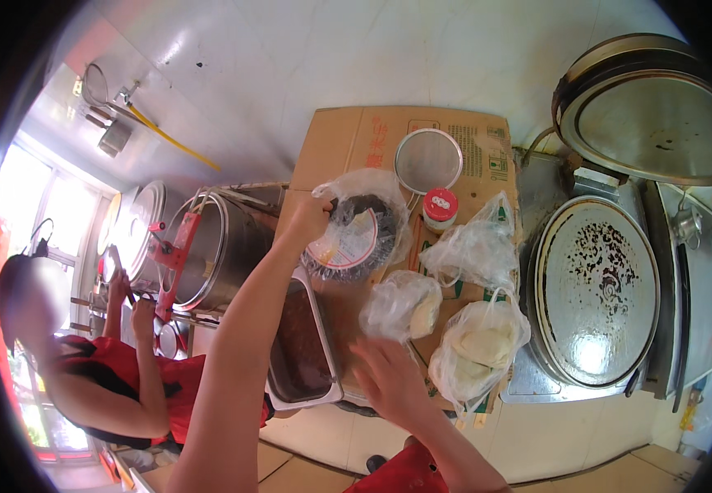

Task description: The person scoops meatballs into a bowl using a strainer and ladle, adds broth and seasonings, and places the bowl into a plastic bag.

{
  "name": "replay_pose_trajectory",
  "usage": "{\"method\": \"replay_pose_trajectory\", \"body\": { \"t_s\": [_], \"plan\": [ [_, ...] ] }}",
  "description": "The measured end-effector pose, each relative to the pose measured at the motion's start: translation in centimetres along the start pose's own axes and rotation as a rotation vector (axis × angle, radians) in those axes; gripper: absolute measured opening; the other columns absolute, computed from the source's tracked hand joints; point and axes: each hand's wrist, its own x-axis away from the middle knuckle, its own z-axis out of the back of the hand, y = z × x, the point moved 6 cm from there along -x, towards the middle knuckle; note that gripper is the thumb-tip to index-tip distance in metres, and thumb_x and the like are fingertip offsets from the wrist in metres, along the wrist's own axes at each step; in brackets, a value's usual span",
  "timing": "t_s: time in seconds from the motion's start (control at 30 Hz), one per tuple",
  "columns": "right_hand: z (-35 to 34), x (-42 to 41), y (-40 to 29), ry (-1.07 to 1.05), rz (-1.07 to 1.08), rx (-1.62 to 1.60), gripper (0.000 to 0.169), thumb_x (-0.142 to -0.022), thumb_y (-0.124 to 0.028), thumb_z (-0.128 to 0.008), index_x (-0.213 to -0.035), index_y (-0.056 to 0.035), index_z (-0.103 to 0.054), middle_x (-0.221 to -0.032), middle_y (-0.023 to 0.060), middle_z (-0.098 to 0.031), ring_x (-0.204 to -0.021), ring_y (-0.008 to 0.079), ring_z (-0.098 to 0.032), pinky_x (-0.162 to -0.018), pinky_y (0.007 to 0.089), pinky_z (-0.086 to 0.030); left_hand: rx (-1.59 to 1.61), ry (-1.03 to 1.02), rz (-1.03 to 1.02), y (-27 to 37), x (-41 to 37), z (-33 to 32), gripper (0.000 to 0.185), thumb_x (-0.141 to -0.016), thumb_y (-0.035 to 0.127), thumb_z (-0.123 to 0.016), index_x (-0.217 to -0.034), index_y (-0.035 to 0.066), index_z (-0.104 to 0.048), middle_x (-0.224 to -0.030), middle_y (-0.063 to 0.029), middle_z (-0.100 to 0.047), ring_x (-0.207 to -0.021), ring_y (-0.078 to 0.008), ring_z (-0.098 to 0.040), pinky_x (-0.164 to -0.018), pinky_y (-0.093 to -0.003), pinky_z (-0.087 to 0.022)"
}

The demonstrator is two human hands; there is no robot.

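Observation:
My left hand (pixel 308 217) grips the edge of a clear plastic bag (pixel 396 185) at the back left of a cardboard sheet (pixel 331 142). In and under that bag lies a dark, plastic-wrapped round item with a printed white label (pixel 353 243). My right hand (pixel 387 379), fingers spread and holding nothing, hovers over the front of the cardboard. Just beyond it is a small plastic bag with a pale piece (pixel 424 314), probably dough. To its right, a knotted bag holds pale dough-like lumps (pixel 482 345). Behind stand a crumpled clear bag (pixel 479 249) and a red-lidded jar (pixel 440 209).
A round strainer (pixel 428 161) lies at the back. On the left are a metal pan of dark reddish contents (pixel 300 345) and a large steel pot (pixel 233 246). A co-worker in red (pixel 177 382) stands beyond. On the right is a round griddle (pixel 599 296) with its lid (pixel 651 129) raised.

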Motion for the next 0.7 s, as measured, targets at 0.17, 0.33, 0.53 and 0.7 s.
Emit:
{"method": "replay_pose_trajectory", "body": {
  "t_s": [0.17,0.33,0.53,0.7],
  "plan": [
    [-2.4,-11.3,6.8,0.112,0.066,0.474,0.050,-0.082,-0.011,-0.065,-0.128,-0.0030,-0.048,-0.134,0.0200,-0.045,-0.130,0.0406,-0.040,-0.104,0.0471,-0.039,0.012,-0.115,0.013,2.2,-1.6,-1.5,0.020,-0.077,0.013,-0.064,-0.094,0.005,-0.069,-0.088,-0.0197,-0.068,-0.082,-0.0352,-0.066,-0.072,-0.0427,-0.051],
    [-5.9,-15.4,13.9,-0.180,-0.103,0.642,0.061,-0.078,-0.017,-0.073,-0.132,-0.0072,-0.046,-0.144,0.0205,-0.036,-0.140,0.0392,-0.029,-0.109,0.0509,-0.033,0.199,-0.070,0.121,0.8,-2.0,-3.1,0.023,-0.077,0.016,-0.065,-0.096,0.006,-0.070,-0.091,-0.0179,-0.069,-0.088,-0.0342,-0.066,-0.075,-0.0420,-0.051],
    [-7.4,-16.5,15.1,-0.271,-0.188,0.775,0.071,-0.073,-0.026,-0.080,-0.133,-0.0127,-0.046,-0.149,0.0207,-0.031,-0.137,0.0399,-0.031,-0.104,0.0501,-0.041,-0.035,-0.103,0.057,2.1,-3.4,-3.1,0.023,-0.077,0.019,-0.068,-0.096,0.007,-0.070,-0.091,-0.0172,-0.069,-0.092,-0.0343,-0.066,-0.079,-0.0433,-0.052],
    [-6.6,-18.3,14.7,-0.469,-0.238,0.783,0.083,-0.065,-0.039,-0.084,-0.134,-0.0146,-0.046,-0.149,0.0185,-0.033,-0.129,0.0360,-0.039,-0.094,0.0449,-0.049,-0.015,-0.099,0.057,2.6,-3.6,-3.0,0.022,-0.077,0.025,-0.069,-0.090,0.008,-0.072,-0.088,-0.0168,-0.069,-0.089,-0.0347,-0.066,-0.077,-0.0445,-0.052]
  ]
}}
